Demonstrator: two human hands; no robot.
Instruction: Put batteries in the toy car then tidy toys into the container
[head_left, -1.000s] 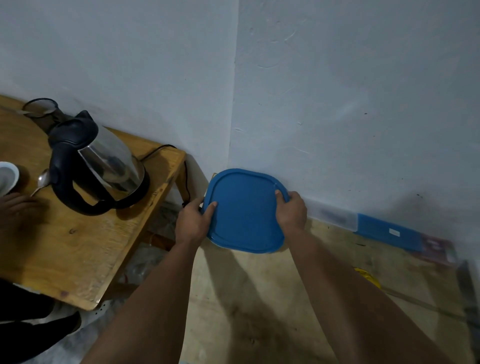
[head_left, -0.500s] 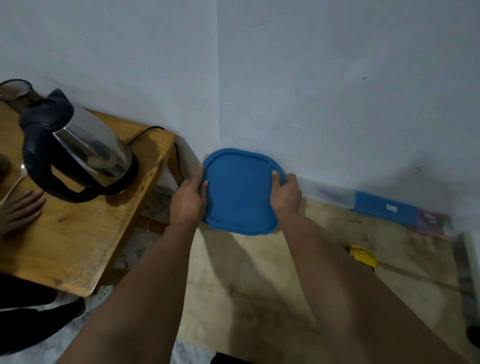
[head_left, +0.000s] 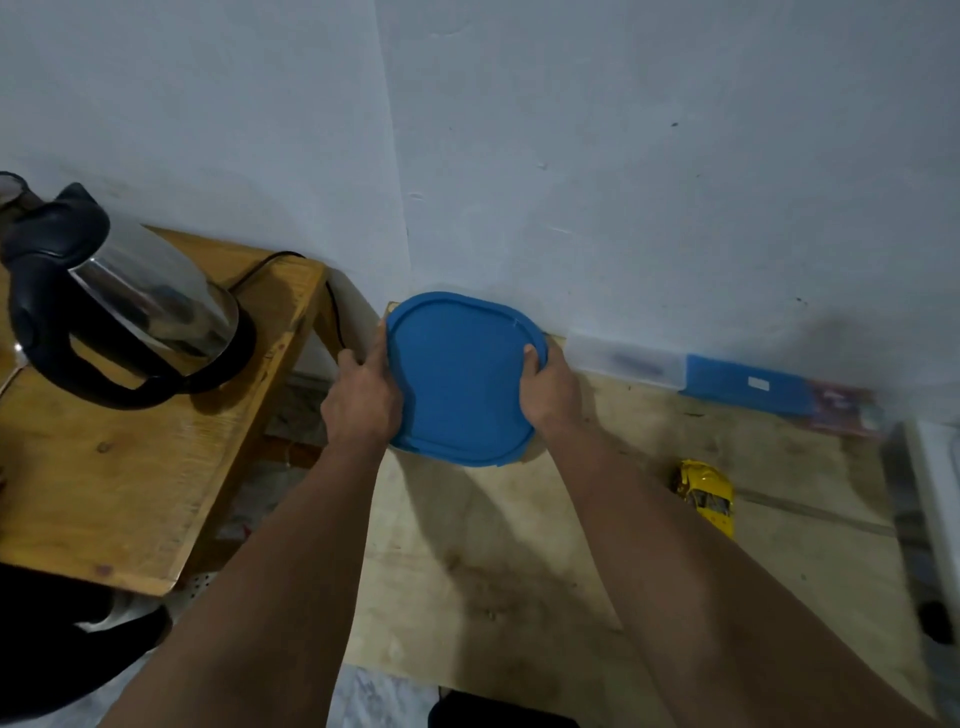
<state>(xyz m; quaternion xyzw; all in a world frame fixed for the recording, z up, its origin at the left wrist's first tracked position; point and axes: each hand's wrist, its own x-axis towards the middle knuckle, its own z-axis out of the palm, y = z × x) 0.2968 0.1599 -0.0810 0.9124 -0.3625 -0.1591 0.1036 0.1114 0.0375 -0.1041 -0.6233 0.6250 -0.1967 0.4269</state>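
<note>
Both hands on the blue container, far corner of the plywood board, up against the wall. Left hand grips its left rim, fingers wrapped down the side and out of sight. Right hand grips the right rim, thumb lying on the lid edge. Lid looks seated; I can't tell whether it is latched.

Yellow toy car lies on the board to my right, nearer me than the container, well apart from it. Its long axis runs roughly away from me, slightly slanted. It sits just outside my right forearm, so the right hand is clearly the nearer one.

Judgement: the lid has to come off first, then the right hand reaches back and right for the car. Batteries not in view.

Kettle on the wooden table to my left, not involved.
</note>
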